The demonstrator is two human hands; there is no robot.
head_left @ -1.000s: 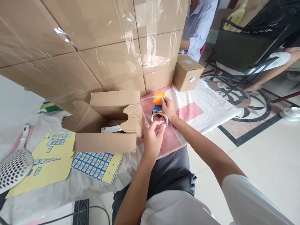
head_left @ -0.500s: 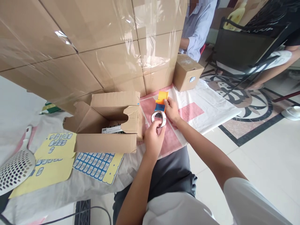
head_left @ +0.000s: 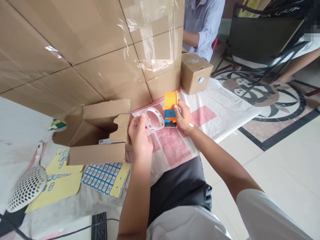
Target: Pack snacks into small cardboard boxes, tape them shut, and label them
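Here, in the head view, a white tape roll (head_left: 160, 120) is showing as a tilted ring with small red marks on its band, and an orange-and-blue tape dispenser (head_left: 170, 113) with a dark lower end is standing out just beside it, above the pink-and-white cloth (head_left: 175, 150). The left hand (head_left: 140, 133) is pinching the roll's left edge between thumb and fingers, while the right hand (head_left: 183, 115) is gripping the dispenser closely by its right edge. Whether roll and dispenser are touching is not coming clear. The left fingertips are covering part of the ring, and the dispenser's dark end is blurring. Inside the open cardboard box (head_left: 97, 155), the near wall is hiding most of a white printed packet (head_left: 105, 141). The top edge is cutting off a co-worker in a pale-blue shirt (head_left: 209, 21).
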